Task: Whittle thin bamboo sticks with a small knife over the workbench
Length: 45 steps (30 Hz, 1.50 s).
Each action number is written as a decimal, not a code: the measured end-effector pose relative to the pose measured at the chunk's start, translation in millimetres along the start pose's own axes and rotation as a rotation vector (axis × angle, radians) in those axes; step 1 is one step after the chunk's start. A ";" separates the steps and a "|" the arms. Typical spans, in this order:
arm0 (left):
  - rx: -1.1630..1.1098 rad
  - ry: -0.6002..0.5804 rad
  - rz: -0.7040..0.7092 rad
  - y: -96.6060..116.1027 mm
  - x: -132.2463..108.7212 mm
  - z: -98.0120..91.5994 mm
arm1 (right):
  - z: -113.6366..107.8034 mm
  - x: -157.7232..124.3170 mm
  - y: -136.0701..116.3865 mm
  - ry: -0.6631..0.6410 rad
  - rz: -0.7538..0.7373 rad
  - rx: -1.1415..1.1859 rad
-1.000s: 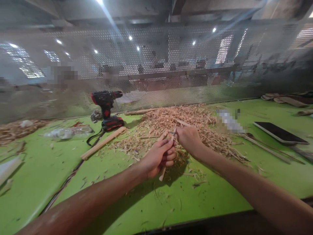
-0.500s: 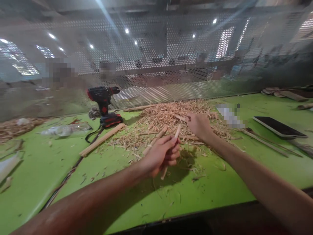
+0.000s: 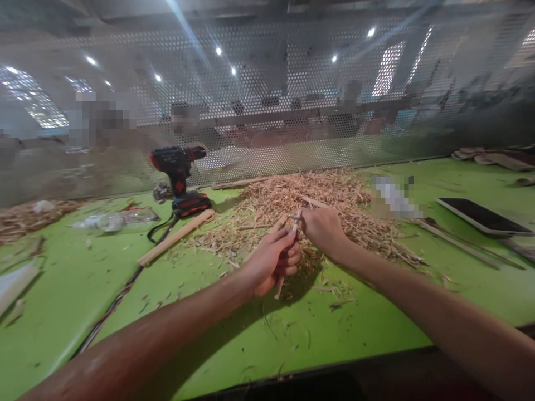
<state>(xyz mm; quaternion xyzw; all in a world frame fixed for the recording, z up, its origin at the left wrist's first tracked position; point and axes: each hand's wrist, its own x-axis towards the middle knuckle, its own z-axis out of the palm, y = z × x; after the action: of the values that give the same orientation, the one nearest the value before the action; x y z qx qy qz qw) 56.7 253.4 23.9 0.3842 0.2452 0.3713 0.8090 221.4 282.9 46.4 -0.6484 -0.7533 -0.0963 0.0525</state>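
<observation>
My left hand is closed round a thin pale wooden stick, whose lower end pokes out below the fingers. The stick's upper end rises past my left thumb. Close to its right, my right hand grips a small knife; only a thin grey blade shows, lying across the top of the stick, and the handle is hidden in the fingers. Behind both hands spreads a heap of wood shavings. A longer wooden strip rests on that heap just beyond my right hand.
A cordless drill stands at the back left, with a wooden slat before it and a clear plastic bag beside it. On the right lie a phone and thin sticks. A perforated screen borders the green table.
My right hand has moved left and toward me, bringing the blade from above the shavings onto the stick's upper end. My left hand has stayed almost in place, still holding the stick.
</observation>
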 end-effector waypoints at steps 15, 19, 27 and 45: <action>0.120 -0.102 -0.047 0.0 -7.2 1.9 | -2.6 16.3 38.3 0.024 0.220 -0.059; 0.064 -0.033 -0.024 4.5 -4.3 3.2 | -3.9 13.3 38.8 0.119 0.175 0.019; 0.020 0.000 -0.026 4.3 -0.8 1.6 | -0.2 2.1 -2.5 -0.033 0.008 0.005; 0.014 -0.002 -0.028 3.4 2.0 -2.2 | 2.0 -0.1 -5.8 -0.038 0.009 -0.055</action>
<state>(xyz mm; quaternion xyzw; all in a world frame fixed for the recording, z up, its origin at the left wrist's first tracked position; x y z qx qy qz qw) 55.0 257.4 25.1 0.3867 0.2526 0.3578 0.8116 215.9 282.4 43.9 -0.6545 -0.7485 -0.1046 0.0209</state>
